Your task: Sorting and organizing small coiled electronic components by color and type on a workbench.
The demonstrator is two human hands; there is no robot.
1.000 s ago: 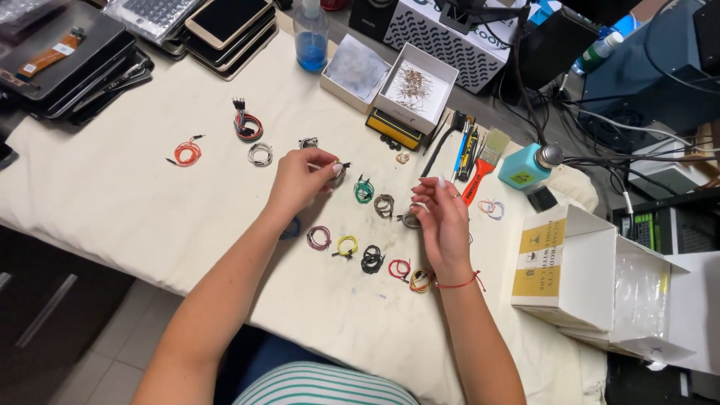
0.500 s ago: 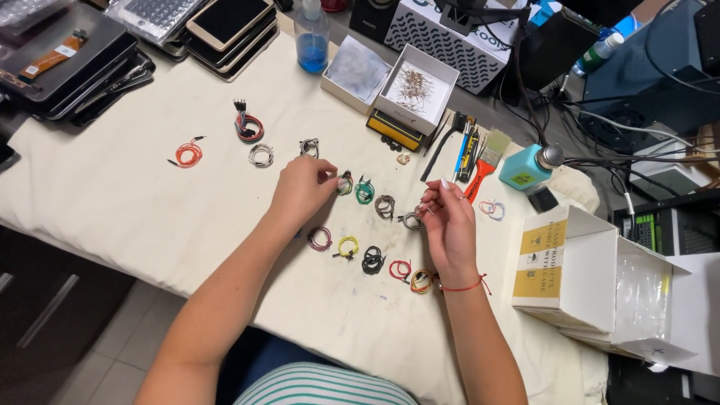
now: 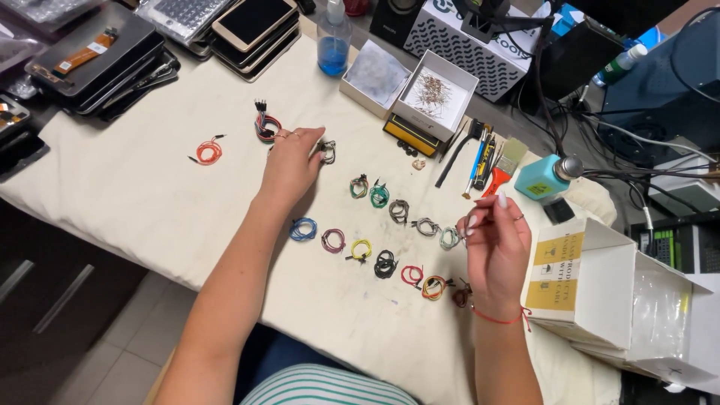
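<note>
Now left hand stretched forward over cloth, palm down, fingers loosely curled, holding nothing visible, fingertips just beside black wire coil; half a second ago sat nearer green coil. Right hand raised, fingers pinched narrow near grey coil; contents unclear, barely shifted.

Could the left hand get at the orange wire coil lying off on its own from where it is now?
Probably yes. The left hand hovers over the cloth-covered table, and the orange wire coil lies apart to its left with only bare cloth between. The multicoloured wire bundle sits farther back, off that path.
</note>
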